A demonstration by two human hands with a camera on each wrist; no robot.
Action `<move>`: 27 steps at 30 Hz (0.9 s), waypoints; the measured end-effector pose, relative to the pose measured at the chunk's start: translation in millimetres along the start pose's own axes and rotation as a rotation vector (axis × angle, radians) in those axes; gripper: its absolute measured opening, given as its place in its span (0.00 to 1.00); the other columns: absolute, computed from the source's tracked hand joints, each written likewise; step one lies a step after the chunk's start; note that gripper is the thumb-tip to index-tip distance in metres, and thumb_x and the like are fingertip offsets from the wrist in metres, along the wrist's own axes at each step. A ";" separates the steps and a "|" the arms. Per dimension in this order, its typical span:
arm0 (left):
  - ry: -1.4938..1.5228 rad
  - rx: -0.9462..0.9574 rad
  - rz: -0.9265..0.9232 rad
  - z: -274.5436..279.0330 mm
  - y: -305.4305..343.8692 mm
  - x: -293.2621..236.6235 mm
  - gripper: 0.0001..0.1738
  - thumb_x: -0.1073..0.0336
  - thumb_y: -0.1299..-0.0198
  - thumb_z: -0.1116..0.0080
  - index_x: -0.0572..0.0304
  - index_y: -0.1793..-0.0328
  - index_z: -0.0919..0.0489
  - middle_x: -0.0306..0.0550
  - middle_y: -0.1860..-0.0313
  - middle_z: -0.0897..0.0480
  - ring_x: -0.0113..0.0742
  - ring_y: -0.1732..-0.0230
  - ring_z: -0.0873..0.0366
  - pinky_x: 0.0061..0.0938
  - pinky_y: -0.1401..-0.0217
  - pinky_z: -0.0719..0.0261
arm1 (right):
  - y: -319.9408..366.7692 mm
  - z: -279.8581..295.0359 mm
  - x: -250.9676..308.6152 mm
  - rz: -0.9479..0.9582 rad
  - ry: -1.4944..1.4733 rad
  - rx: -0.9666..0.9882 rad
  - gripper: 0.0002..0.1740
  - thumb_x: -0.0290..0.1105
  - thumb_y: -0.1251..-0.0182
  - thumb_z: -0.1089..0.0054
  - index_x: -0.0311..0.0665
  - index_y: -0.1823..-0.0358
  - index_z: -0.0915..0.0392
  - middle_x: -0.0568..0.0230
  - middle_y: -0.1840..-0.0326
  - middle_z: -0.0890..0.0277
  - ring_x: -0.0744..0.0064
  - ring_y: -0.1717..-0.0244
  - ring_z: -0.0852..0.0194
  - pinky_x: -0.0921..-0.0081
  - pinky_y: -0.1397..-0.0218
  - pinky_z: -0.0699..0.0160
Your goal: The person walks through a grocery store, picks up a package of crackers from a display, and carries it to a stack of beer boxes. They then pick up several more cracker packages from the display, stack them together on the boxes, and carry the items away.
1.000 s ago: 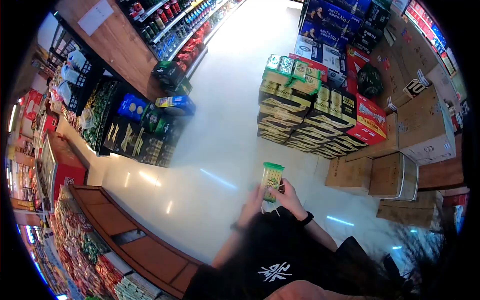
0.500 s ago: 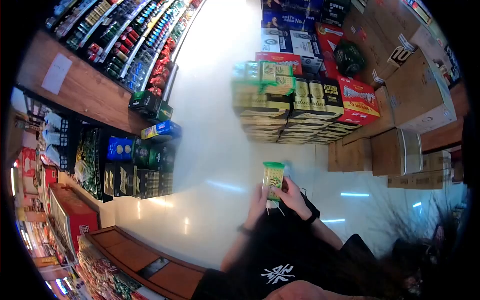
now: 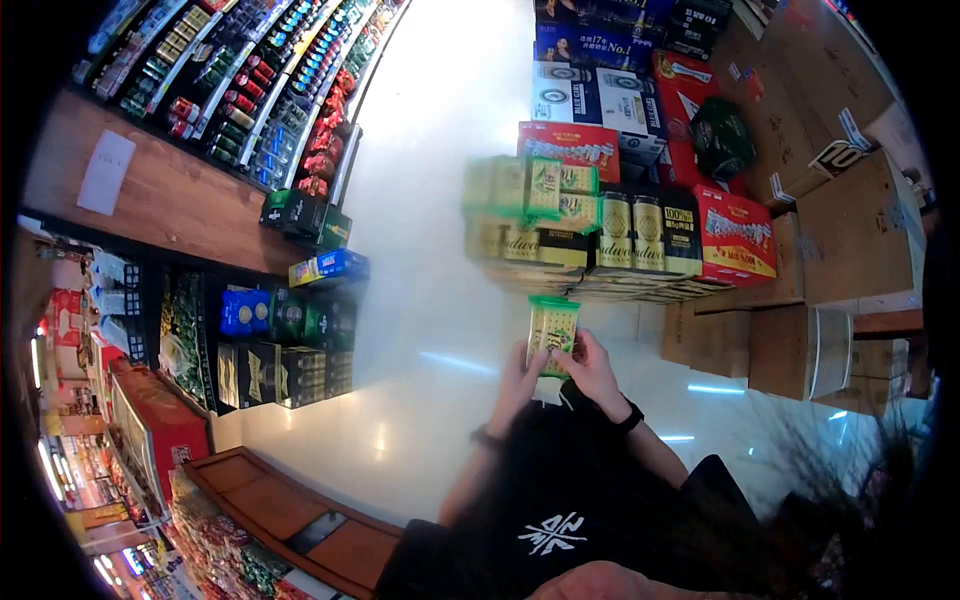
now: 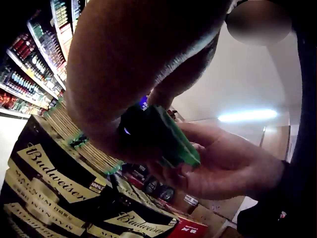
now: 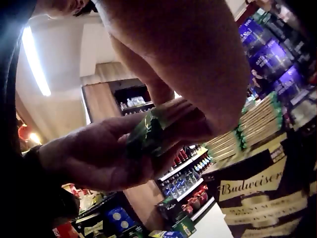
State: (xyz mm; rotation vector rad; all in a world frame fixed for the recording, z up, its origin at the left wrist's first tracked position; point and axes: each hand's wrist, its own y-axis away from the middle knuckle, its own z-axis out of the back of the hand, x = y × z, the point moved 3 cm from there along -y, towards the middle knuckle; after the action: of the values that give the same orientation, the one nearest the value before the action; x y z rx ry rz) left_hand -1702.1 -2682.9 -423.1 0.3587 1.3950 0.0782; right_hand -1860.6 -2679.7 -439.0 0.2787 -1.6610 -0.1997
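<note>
Both hands hold a pack of crackers (image 3: 553, 325), yellow with a printed biscuit pattern and green ends, upright in front of the body. My left hand (image 3: 516, 384) grips its left side, and my right hand (image 3: 594, 374) grips the right, thumbs over the front. In the left wrist view a green end of the pack (image 4: 174, 140) shows between the hands; the rest is hidden by fingers. Beyond the hands, similar cracker packs (image 3: 545, 187) lie piled on top of stacked Budweiser cases (image 3: 645, 240).
Red beer cases (image 3: 735, 235) and cardboard cartons (image 3: 800, 340) stand to the right. On the left are drink shelves (image 3: 250, 85) with a wooden end panel (image 3: 165, 185), and more beer cases (image 3: 285, 375) on the floor. A brown counter edge (image 3: 290, 510) runs at lower left.
The head view has turned, and the cracker piles now sit nearer the hands in it. Both hands keep their hold on the pack, which has risen slightly in the view.
</note>
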 end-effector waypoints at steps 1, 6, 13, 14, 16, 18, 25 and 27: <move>0.007 0.004 -0.012 -1.8 -14.5 -3.6 0.18 0.61 0.28 0.49 0.67 0.40 0.30 0.48 0.52 0.21 0.31 0.50 0.24 0.27 0.48 0.25 | -12.1 4.7 8.0 0.029 0.040 0.005 0.21 0.24 0.32 0.39 0.31 0.41 0.33 0.63 0.50 0.23 0.79 0.52 0.25 0.78 0.49 0.23; 0.309 0.047 0.089 -13.7 -78.5 -35.0 0.21 0.66 0.29 0.49 0.68 0.33 0.32 0.49 0.45 0.21 0.33 0.45 0.24 0.27 0.41 0.26 | -72.0 34.1 32.9 0.076 -0.099 -0.060 0.23 0.24 0.34 0.38 0.30 0.39 0.34 0.60 0.48 0.24 0.76 0.50 0.24 0.76 0.49 0.21; 0.391 0.303 -0.009 -37.3 -146.3 -72.6 0.23 0.69 0.29 0.51 0.72 0.31 0.34 0.51 0.41 0.21 0.34 0.40 0.24 0.30 0.36 0.26 | -134.1 86.6 66.0 0.097 -0.214 -0.125 0.23 0.24 0.34 0.39 0.29 0.40 0.35 0.59 0.46 0.25 0.73 0.47 0.24 0.74 0.45 0.22; 0.352 0.297 0.005 -39.9 -155.0 -77.3 0.23 0.68 0.28 0.51 0.72 0.31 0.34 0.51 0.42 0.21 0.34 0.41 0.23 0.30 0.37 0.25 | -143.7 92.9 66.6 0.109 -0.215 -0.140 0.23 0.25 0.34 0.39 0.29 0.40 0.35 0.59 0.46 0.25 0.73 0.47 0.25 0.73 0.44 0.22; 0.270 0.286 0.048 -41.9 -165.4 -86.4 0.23 0.66 0.28 0.50 0.73 0.32 0.33 0.51 0.45 0.19 0.35 0.44 0.21 0.30 0.38 0.24 | -158.9 100.9 67.9 0.121 -0.224 -0.170 0.23 0.25 0.34 0.39 0.30 0.40 0.35 0.59 0.45 0.25 0.72 0.47 0.25 0.73 0.44 0.22; 0.408 0.220 0.206 -43.8 -171.7 -70.7 0.22 0.63 0.27 0.50 0.72 0.35 0.30 0.51 0.48 0.18 0.35 0.47 0.19 0.30 0.41 0.21 | -169.5 103.7 74.8 0.082 -0.289 -0.168 0.23 0.26 0.34 0.39 0.30 0.40 0.35 0.59 0.45 0.25 0.72 0.47 0.25 0.74 0.43 0.24; 0.586 0.185 0.275 -63.5 -196.0 -42.7 0.23 0.54 0.26 0.53 0.70 0.43 0.25 0.55 0.50 0.17 0.38 0.50 0.17 0.29 0.45 0.19 | -204.0 114.5 66.1 0.093 -0.214 -0.216 0.20 0.24 0.34 0.40 0.31 0.41 0.32 0.62 0.45 0.24 0.75 0.47 0.26 0.77 0.42 0.27; 0.606 0.197 0.294 -61.9 -201.8 -42.7 0.23 0.54 0.25 0.55 0.71 0.42 0.25 0.56 0.49 0.17 0.38 0.50 0.17 0.29 0.45 0.19 | -215.0 116.7 59.3 0.112 -0.161 -0.252 0.19 0.26 0.33 0.39 0.31 0.43 0.32 0.62 0.47 0.24 0.75 0.47 0.26 0.76 0.43 0.27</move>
State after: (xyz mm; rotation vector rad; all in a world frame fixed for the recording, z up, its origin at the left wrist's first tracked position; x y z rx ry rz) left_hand -1801.4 -2872.1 -449.7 0.7462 1.9450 0.3128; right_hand -1968.3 -2906.4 -458.3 -0.0217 -1.7830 -0.3513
